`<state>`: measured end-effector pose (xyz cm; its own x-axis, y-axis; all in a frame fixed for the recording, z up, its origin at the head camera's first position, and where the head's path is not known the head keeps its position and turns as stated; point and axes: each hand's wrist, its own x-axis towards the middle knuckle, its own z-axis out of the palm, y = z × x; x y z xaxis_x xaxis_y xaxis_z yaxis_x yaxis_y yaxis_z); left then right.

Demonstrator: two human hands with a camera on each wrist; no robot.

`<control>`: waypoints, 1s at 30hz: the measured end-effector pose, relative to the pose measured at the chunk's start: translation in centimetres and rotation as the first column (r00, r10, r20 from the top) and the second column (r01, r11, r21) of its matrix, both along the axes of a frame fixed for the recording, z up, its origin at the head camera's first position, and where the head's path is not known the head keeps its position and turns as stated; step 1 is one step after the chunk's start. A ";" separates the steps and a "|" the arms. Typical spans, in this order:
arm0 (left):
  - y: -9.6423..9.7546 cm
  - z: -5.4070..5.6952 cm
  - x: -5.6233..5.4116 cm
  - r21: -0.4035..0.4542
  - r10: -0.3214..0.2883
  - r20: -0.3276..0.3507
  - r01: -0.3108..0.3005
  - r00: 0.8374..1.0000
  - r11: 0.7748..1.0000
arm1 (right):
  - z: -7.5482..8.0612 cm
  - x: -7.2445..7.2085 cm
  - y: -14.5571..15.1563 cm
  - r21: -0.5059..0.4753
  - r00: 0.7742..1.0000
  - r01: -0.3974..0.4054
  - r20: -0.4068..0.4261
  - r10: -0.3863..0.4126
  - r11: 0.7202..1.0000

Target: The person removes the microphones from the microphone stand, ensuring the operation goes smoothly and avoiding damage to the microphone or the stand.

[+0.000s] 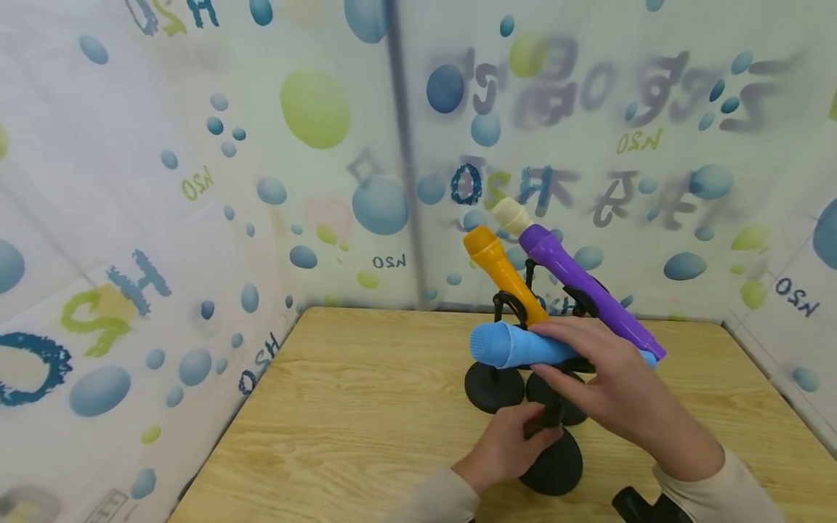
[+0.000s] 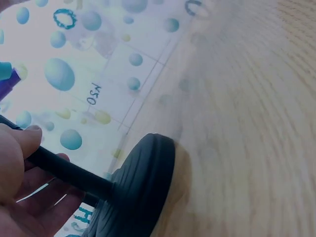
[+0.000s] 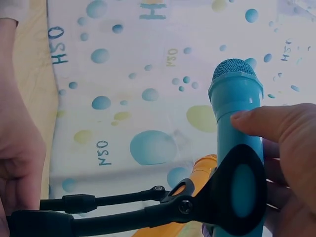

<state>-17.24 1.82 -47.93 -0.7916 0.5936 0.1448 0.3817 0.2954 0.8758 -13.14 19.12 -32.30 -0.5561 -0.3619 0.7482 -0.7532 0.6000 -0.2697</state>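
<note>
Pinching the slim pole of the nearest stand [image 1: 552,415], the left hand [image 1: 506,447] has its thumb on one side and its fingers on the other, just above a black disc base [image 1: 556,468] with ringed ridges and a thick, rounded rim. The base appears to rest on the counter [image 1: 366,414], whose pale surface shows long wood grain.

Above it, the right hand [image 1: 615,378] grips the blue microphone [image 1: 523,347], thumb along one side and fingers curled round the other. That microphone lies nearly level at the top of the stand, its glossy, plastic-looking barrel seated in a black clip [image 3: 217,197] with an oval opening, its rounded head finely meshed.

The step in hand looks like setting or adjusting the microphone on its stand; the next move seems to call for a steady pole and a gentle turn or push, without knocking the neighbours.

Just behind, the orange microphone [image 1: 503,274] slants upward in its own clip. Farther back slopes the purple microphone [image 1: 575,280], smooth-barrelled and cream-headed. Beyond hangs a whitish, creased sheet [image 1: 327,189] printed with blue and green ovals.
</note>
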 end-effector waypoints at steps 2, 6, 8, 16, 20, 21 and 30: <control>0.0 -0.1 0.1 0.003 0.003 0.009 -0.003 1.000 1.000 | 0.0 0.0 -0.1 -0.004 1.000 -0.003 -0.006 0.003 1.000; -0.1 -0.3 0.3 0.017 0.001 0.024 -0.002 1.000 1.000 | 0.1 -0.1 -0.3 -0.006 1.000 -0.006 -0.006 0.006 1.000; -0.3 -0.4 0.3 0.017 -0.005 0.026 0.004 1.000 1.000 | 0.3 0.0 -0.5 -0.001 1.000 0.001 0.001 -0.001 1.000; -1.5 -0.5 0.4 0.045 -0.056 0.034 0.055 0.998 0.997 | 0.7 0.0 -1.1 0.014 1.000 0.021 0.019 -0.021 1.000; -2.0 -0.4 0.6 0.051 -0.057 0.042 0.054 0.998 0.997 | 0.9 -0.3 -1.5 0.011 0.999 -0.024 0.031 0.024 1.000; -2.1 -0.4 0.7 0.051 -0.055 0.048 0.053 0.997 0.997 | 0.9 -0.3 -1.6 0.012 0.999 -0.032 0.040 0.032 0.999; -3.1 -0.6 1.2 0.049 -0.041 0.055 0.038 0.998 0.998 | 1.5 0.0 -2.2 0.033 0.991 -0.066 0.122 0.061 0.997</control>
<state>-16.06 -1.25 -48.48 -0.7754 0.6180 0.1299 0.3423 0.2385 0.9088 -13.18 16.90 -30.80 -0.6165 -0.4257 0.6624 -0.7534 0.5633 -0.3391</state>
